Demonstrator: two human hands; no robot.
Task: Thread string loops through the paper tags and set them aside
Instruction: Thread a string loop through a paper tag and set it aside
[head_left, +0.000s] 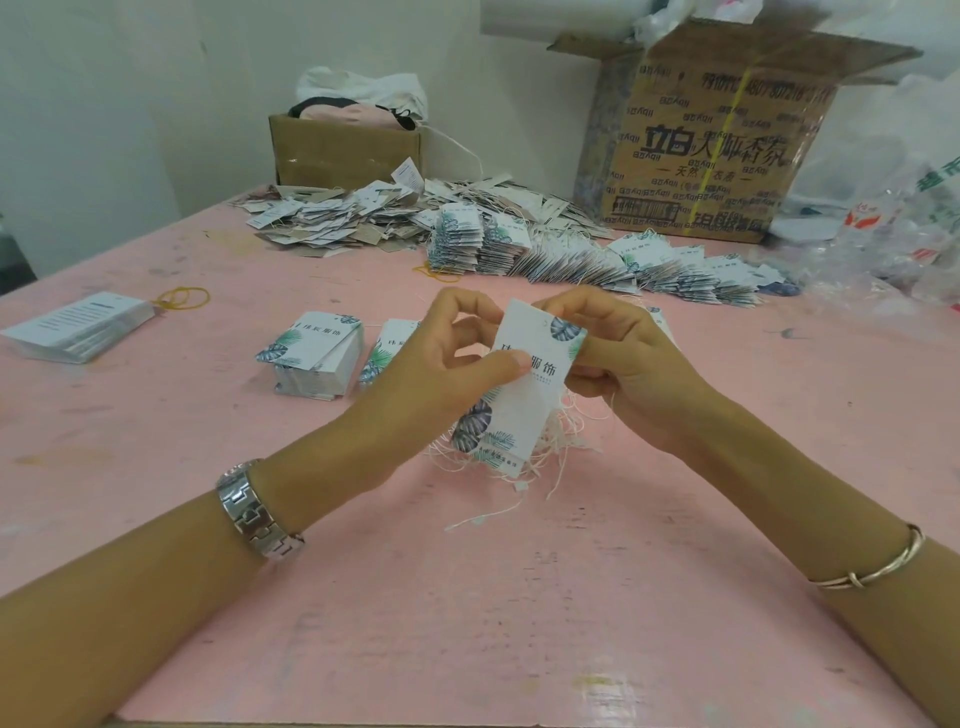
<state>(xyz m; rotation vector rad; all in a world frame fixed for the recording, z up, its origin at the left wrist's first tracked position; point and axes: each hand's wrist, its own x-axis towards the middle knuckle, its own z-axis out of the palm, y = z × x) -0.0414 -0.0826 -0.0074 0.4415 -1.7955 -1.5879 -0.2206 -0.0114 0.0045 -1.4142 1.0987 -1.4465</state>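
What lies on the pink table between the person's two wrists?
In the head view, a heap of white string loops lies there, partly behind the white leaf-printed paper tag that the left hand and right hand pinch.

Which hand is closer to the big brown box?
Right. The right hand is in front of the big box, slightly left of it; the left hand is farther left, across the tag both hold.
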